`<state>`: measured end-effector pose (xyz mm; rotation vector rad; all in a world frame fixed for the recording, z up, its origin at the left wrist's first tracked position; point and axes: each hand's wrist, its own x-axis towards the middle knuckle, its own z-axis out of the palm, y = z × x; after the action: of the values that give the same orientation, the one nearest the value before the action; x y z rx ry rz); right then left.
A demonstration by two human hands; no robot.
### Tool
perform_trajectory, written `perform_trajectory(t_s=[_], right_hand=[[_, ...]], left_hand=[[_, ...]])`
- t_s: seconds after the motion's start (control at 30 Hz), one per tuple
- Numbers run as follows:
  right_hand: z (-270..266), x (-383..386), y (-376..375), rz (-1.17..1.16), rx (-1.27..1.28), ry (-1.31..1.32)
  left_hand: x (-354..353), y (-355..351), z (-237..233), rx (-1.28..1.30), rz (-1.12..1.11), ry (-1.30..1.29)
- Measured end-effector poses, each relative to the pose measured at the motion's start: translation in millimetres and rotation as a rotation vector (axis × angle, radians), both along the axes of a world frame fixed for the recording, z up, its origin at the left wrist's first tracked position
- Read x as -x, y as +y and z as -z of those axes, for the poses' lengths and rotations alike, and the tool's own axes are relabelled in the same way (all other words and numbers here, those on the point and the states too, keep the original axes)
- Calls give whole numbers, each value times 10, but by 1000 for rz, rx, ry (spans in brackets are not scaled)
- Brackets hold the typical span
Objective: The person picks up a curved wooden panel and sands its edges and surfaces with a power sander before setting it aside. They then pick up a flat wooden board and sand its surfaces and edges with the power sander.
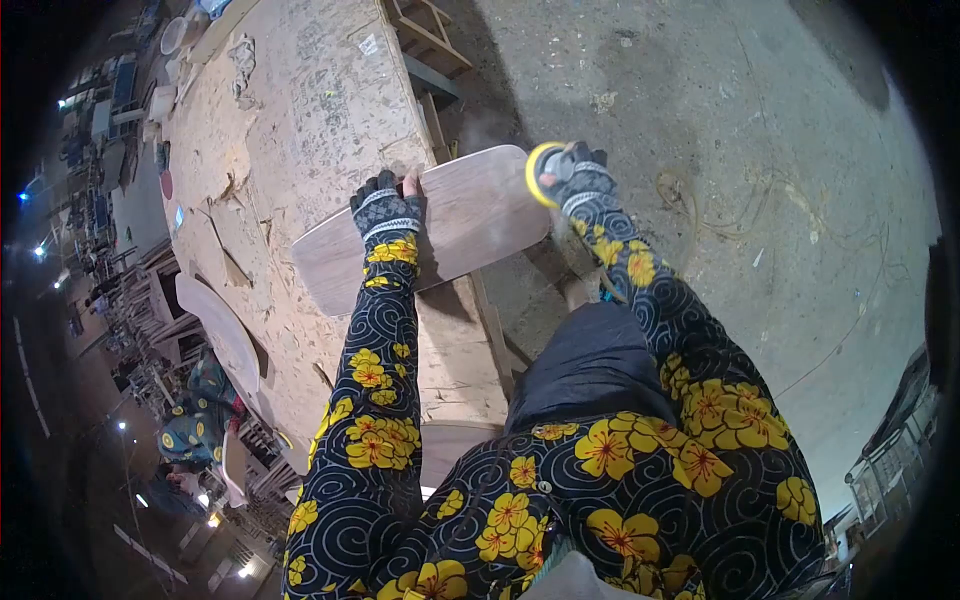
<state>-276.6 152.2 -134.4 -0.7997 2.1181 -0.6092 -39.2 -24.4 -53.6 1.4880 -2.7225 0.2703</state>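
A workbench (300, 140) supports the board (475, 215) beneath the spread left hand (386, 208), while the right hand (582, 176) grips a sander (542, 174).

No text, label, brand, number or sign can be read. At about eleven o'clock, a pale scrap (368, 44) on the table (290, 130) has faint marks, too small to make out.
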Motion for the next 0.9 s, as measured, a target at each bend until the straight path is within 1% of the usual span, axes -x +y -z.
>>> perform_trajectory(t_s=[0.07,0.1,0.2,0.23,0.33,0.37,0.4,0.47,0.5,0.6,0.63,0.7,0.73,0.77,0.83,0.87,0.9], right_hand=[[-43,87,-7,95,52,-2],[-20,44,-67,41,1,99],[182,-36,-167,-43,55,160],[302,-25,-205,0,62,240],[20,178,-187,94,63,92],[13,118,-162,64,146,106],[-24,48,-140,2,126,113],[-308,-165,-148,-118,82,117],[-327,-216,-162,-133,137,129],[-215,-152,-309,50,180,65],[-182,-97,-378,46,146,114],[-107,-33,-293,-25,184,139],[-155,-36,-251,-62,202,147],[-221,-110,-206,39,131,58],[-218,-343,-64,-85,212,139],[-336,-436,-20,-146,256,180],[-460,-436,30,-235,192,110]], left_hand=[[24,2,-40,-3,-2,19],[34,9,-47,-4,-2,33],[48,30,-50,7,-1,49],[45,41,-56,7,-2,34],[27,-3,-10,12,0,24],[33,-7,-10,9,-6,8],[24,-2,-9,6,-15,-10],[20,9,-20,-4,-8,28],[16,13,-22,-9,0,44],[18,7,-14,-16,-16,36],[29,22,-41,-29,-21,48],[36,8,-27,-40,-33,33],[32,2,-29,-47,-42,22],[29,4,-39,-35,-31,36],[30,26,-47,-14,-5,61],[31,21,-39,-13,-6,61],[30,16,-30,-12,-7,62]])
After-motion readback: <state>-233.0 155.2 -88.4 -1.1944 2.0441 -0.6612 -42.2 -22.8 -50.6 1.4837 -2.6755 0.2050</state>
